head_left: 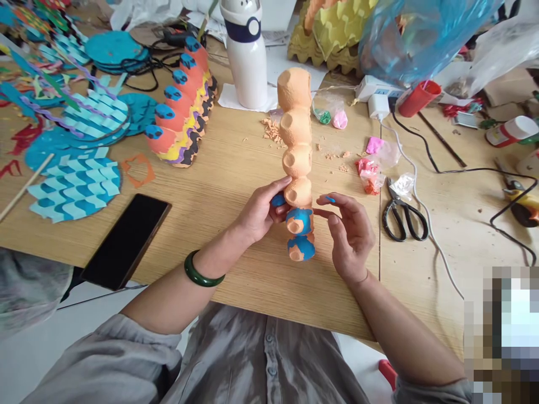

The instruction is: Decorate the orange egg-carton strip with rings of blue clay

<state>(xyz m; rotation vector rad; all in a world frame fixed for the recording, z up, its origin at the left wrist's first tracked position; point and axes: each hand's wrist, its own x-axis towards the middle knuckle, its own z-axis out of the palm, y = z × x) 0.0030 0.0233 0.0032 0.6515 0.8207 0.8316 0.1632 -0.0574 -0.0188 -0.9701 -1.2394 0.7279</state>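
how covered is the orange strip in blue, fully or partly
Partly: the orange strip has blue on its nearest two bumps; four look bare.

A craft workspace: the light wood-grain tabletop (210, 193) holds black-handled metal scissors (396, 201), a flat pink clay-like piece (374, 145), a round panel of overlapping blue and pale-aqua scales (80, 185), stacked yellow moulded egg trays (345, 28) and a bumpy orange strip partly coated blue (296, 129)

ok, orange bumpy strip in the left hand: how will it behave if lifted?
Probably fairly stiff: the strip runs straight well past the left hand. Possibly light, if its cups are moulded like the yellow egg trays behind. Its patchy blue covering may dent or peel if soft.
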